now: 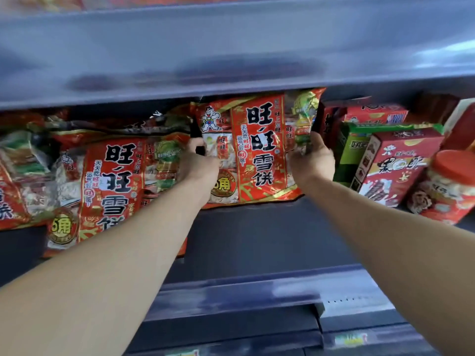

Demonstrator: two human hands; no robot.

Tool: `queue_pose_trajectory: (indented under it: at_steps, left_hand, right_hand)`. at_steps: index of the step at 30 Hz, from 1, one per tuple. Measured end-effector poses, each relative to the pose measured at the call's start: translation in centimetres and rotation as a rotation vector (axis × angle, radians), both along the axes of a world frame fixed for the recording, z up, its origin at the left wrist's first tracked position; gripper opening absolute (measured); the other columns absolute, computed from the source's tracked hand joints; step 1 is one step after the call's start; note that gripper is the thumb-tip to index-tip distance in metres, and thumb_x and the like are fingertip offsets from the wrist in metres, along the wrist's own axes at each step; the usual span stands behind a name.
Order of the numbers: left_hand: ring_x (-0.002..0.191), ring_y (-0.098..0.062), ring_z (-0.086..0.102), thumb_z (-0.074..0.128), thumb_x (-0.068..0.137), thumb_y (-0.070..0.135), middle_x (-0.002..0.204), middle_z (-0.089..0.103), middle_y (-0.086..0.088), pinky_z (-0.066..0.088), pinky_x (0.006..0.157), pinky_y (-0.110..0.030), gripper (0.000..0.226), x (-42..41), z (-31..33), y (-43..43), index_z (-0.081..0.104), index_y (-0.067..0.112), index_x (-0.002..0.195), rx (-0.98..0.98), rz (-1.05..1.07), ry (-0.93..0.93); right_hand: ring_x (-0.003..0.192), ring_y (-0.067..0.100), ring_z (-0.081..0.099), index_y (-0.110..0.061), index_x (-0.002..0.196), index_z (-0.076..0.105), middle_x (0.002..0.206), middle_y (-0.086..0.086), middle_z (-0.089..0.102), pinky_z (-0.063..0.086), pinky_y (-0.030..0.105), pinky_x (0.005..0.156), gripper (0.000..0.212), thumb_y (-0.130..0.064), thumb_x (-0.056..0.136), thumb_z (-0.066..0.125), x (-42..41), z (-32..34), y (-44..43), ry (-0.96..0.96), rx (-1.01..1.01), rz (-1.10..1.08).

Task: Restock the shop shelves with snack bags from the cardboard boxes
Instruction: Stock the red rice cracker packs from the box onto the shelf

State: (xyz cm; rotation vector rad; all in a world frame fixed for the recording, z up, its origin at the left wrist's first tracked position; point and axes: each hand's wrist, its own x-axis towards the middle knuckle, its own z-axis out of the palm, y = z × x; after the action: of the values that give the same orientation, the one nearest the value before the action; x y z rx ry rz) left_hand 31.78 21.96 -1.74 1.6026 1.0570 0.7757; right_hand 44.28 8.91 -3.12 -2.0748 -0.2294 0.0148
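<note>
A large red snack bag point(259, 147) with white rice crackers showing stands upright on the dark shelf point(257, 235), its top touching the shelf above. My left hand point(198, 165) grips its left edge and my right hand point(312, 160) grips its right edge. A matching red snack bag point(110, 191) leans just to the left, with more such bags behind and beside it. No cardboard box is in view.
The grey underside of the upper shelf point(231, 52) hangs low over the bags. To the right stand a red carton point(393, 165), a green box point(352, 150) and a red-lidded jar point(449, 186). A grey price rail point(244, 294) runs along the shelf's front edge.
</note>
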Motion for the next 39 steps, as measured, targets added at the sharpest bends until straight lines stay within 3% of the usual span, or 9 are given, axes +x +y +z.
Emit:
queue_pose_trajectory:
  at_steps: [3, 6, 8, 13, 18, 24, 28, 35, 39]
  left_hand:
    - [0.071, -0.012, 0.059, 0.06, 0.086, -0.002, 0.113, 0.062, -0.002, 0.06, 0.071, -0.032, 0.053, 0.1, -0.5, 0.2, 0.049, 0.029, 0.128, 0.012, -0.052, -0.011]
    - [0.068, -0.002, 0.051, 0.054, 0.087, -0.008, 0.123, 0.057, -0.002, 0.044, 0.046, -0.008, 0.066, 0.5, -0.9, -0.3, 0.037, 0.022, 0.142, 0.031, -0.153, 0.023]
    - [0.071, -0.003, 0.052, 0.055, 0.087, -0.007, 0.129, 0.056, -0.003, 0.043, 0.05, -0.014, 0.064, 0.9, -0.8, -0.1, 0.037, 0.02, 0.143, 0.023, -0.159, 0.024]
    - [0.107, -0.018, 0.057, 0.059, 0.087, 0.0, 0.133, 0.054, -0.004, 0.049, 0.075, -0.025, 0.061, 1.6, -0.5, 0.5, 0.039, 0.016, 0.141, 0.015, -0.163, 0.02]
    - [0.099, -0.01, 0.05, 0.054, 0.087, -0.006, 0.137, 0.049, -0.001, 0.035, 0.055, -0.012, 0.065, 1.1, -1.2, -0.2, 0.034, 0.018, 0.145, 0.072, -0.178, 0.067]
    - [0.113, -0.03, 0.057, 0.046, 0.09, -0.004, 0.146, 0.039, -0.004, 0.045, 0.057, -0.026, 0.056, -1.3, 0.0, -2.5, 0.034, 0.016, 0.142, 0.343, -0.194, 0.353]
    - [0.114, -0.021, 0.054, 0.047, 0.091, 0.0, 0.129, 0.054, -0.005, 0.043, 0.095, -0.029, 0.039, -5.3, 0.0, -7.4, 0.051, 0.012, 0.128, 0.533, -0.431, 0.401]
    - [0.11, -0.018, 0.055, 0.043, 0.091, -0.002, 0.122, 0.057, -0.003, 0.043, 0.096, -0.03, 0.036, -13.6, -2.8, -20.2, 0.058, 0.011, 0.121, 0.55, -0.82, 0.436]
    - [0.106, -0.022, 0.055, 0.043, 0.093, 0.001, 0.12, 0.056, -0.005, 0.041, 0.088, -0.028, 0.035, -16.5, -5.9, -26.7, 0.057, 0.012, 0.123, 0.56, -1.011, 0.574]
  right_hand:
    - [0.104, 0.021, 0.062, -0.029, 0.14, 0.043, 0.124, -0.002, 0.061, 0.039, 0.02, 0.072, 0.048, -0.019, 0.093, 0.048, 0.6, -0.1, 0.5, 0.047, 0.084, 0.014]
    - [0.112, 0.02, 0.06, -0.027, 0.145, 0.036, 0.134, -0.003, 0.056, 0.044, 0.021, 0.079, 0.057, -0.008, 0.093, 0.047, 0.4, -0.4, 0.3, 0.121, 0.092, 0.055]
    - [0.115, 0.022, 0.058, -0.025, 0.146, 0.033, 0.136, 0.0, 0.055, 0.045, 0.023, 0.086, 0.059, -0.005, 0.093, 0.045, 0.5, -0.2, 0.3, 0.132, 0.111, 0.056]
    - [0.119, 0.018, 0.054, -0.025, 0.148, 0.029, 0.142, -0.004, 0.048, 0.038, 0.017, 0.08, 0.054, -0.007, 0.098, 0.039, 1.7, -0.4, 1.1, 0.2, 0.21, 0.106]
    - [0.13, 0.024, 0.046, -0.032, 0.15, 0.019, 0.145, -0.001, 0.044, 0.046, 0.035, 0.101, 0.075, -0.014, 0.089, 0.058, 0.8, -2.1, 1.1, 0.133, 0.079, 0.193]
    - [0.129, 0.029, 0.043, -0.017, 0.144, 0.037, 0.14, 0.009, 0.045, 0.042, 0.037, 0.103, 0.06, 0.0, 0.088, 0.048, -2.6, -1.7, -2.0, -0.118, -0.248, 0.302]
    - [0.115, 0.036, 0.05, -0.004, 0.125, 0.058, 0.122, 0.02, 0.058, 0.04, 0.034, 0.092, 0.042, 0.003, 0.086, 0.047, -6.8, -1.4, -7.7, -0.426, -0.448, 0.463]
    - [0.082, 0.045, 0.06, 0.005, 0.099, 0.067, 0.085, 0.024, 0.065, 0.053, 0.05, 0.072, 0.028, 0.003, 0.076, 0.053, -14.3, -3.2, -21.5, -0.625, -0.625, 0.689]
    - [0.082, 0.041, 0.063, 0.002, 0.099, 0.068, 0.089, 0.02, 0.067, 0.054, 0.047, 0.069, 0.023, 0.002, 0.078, 0.058, -17.6, -5.7, -28.1, -0.579, -0.748, 0.837]
